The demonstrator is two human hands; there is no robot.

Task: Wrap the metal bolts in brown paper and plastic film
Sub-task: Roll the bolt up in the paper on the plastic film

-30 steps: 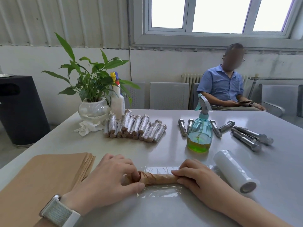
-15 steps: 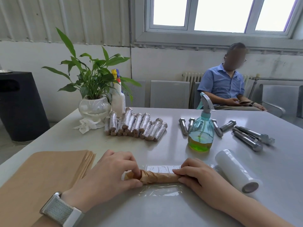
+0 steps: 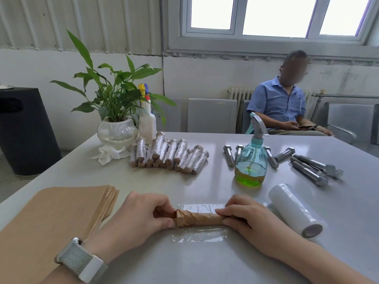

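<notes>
A bolt rolled in brown paper point(image 3: 198, 217) lies crosswise on a clear sheet of plastic film point(image 3: 200, 235) near the front of the grey table point(image 3: 184, 263). My left hand point(image 3: 135, 219) pinches its crumpled left end. My right hand point(image 3: 249, 219) grips its right end with curled fingers. Several bare metal bolts point(image 3: 311, 170) lie at the right rear. A row of several wrapped bolts point(image 3: 168, 155) sits at the middle rear. A roll of plastic film point(image 3: 295, 210) lies to the right of my right hand. A stack of brown paper sheets point(image 3: 51, 220) lies at the front left.
A teal spray bottle with green liquid point(image 3: 251, 162) stands behind the film. A potted plant point(image 3: 117, 130), a white spray bottle point(image 3: 147, 121) and a crumpled tissue point(image 3: 108, 154) stand at the back left. A person point(image 3: 287, 103) sits beyond the table. A black bin point(image 3: 22, 130) is left.
The hands and the paper-wrapped bolt stay in about the same place on the film; my left fingers have shifted slightly on the crumpled end.
</notes>
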